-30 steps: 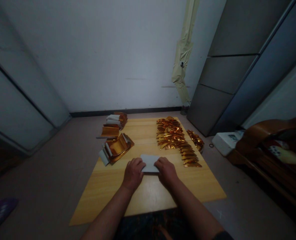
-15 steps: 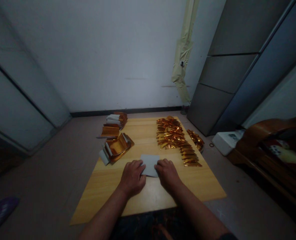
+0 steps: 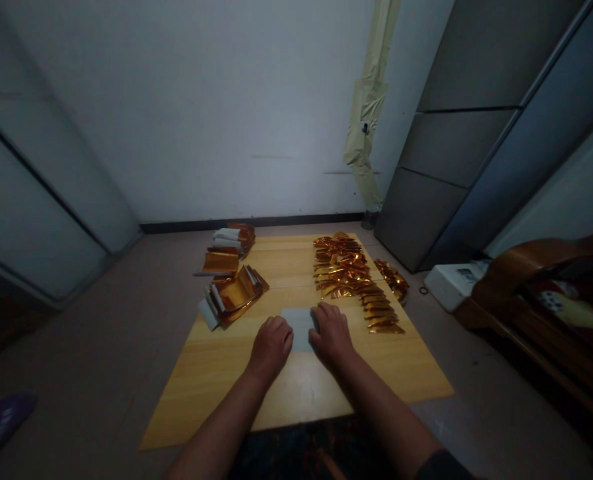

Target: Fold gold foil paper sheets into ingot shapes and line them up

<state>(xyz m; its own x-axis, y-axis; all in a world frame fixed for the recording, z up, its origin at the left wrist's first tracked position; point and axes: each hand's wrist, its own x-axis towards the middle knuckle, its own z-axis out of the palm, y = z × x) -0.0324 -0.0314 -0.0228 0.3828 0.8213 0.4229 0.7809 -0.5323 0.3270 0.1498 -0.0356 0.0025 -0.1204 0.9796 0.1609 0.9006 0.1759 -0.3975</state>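
A pale grey-white sheet of paper [image 3: 301,332] lies flat on the wooden board between my two hands. My left hand [image 3: 271,341] is closed at the left edge of the sheet, fingers curled and the thumb mostly hidden. At the right edge, my right hand [image 3: 331,333] has its fingers bent over the paper, pinching that side. Beyond my left hand sits a loose stack of gold foil papers [image 3: 236,293] with grey-white backs, curved upward. To the right of my right hand lie rows of folded gold foil pieces [image 3: 341,263], overlapping one another.
The wooden board [image 3: 296,393] rests low over the floor. More foil papers [image 3: 233,239] lie at its far left corner, and a heap of gold pieces [image 3: 392,280] is beyond its right edge. A white box [image 3: 451,285] and a wooden seat [image 3: 526,287] stand at right.
My right hand has moved slightly up along the sheet's right edge. My left hand has turned, its thumb now tucked out of sight. The paper has barely shifted.
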